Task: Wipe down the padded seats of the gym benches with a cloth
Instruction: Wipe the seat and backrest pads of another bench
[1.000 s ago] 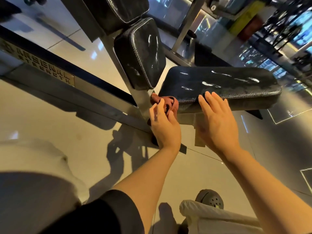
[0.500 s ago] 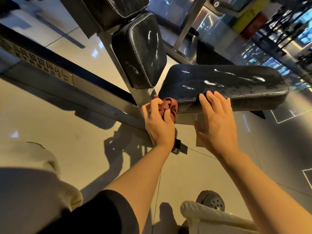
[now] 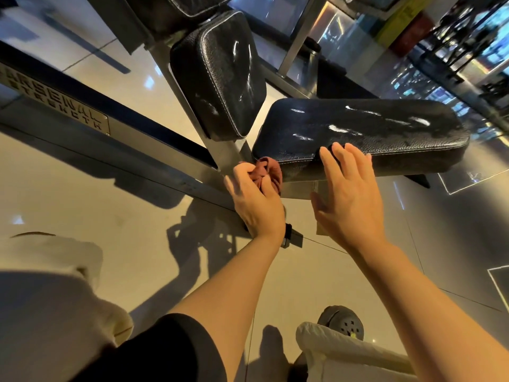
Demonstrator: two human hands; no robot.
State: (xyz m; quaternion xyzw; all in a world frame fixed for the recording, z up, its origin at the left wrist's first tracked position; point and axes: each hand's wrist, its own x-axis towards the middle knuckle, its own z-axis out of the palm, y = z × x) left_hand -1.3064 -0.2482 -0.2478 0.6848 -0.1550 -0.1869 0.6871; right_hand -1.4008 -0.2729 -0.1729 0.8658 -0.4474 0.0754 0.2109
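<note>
A bunched reddish-brown cloth (image 3: 266, 173) presses against the near left corner of a black padded seat (image 3: 363, 133), whose textured top glistens with wet streaks.

Glossy pebbled black vinyl seat (image 3: 358, 133); soft crumpled cloth (image 3: 268, 172).

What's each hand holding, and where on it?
Left hand grips the bunched red cloth round its near side. Right hand holds nothing; its straight fingers lie against the seat pad's near edge.

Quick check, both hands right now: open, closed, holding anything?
Left hand: closed, gripping the bunched red cloth at the seat pad's corner.
Right hand: open, fingers straight, at the seat pad's front edge.
</note>
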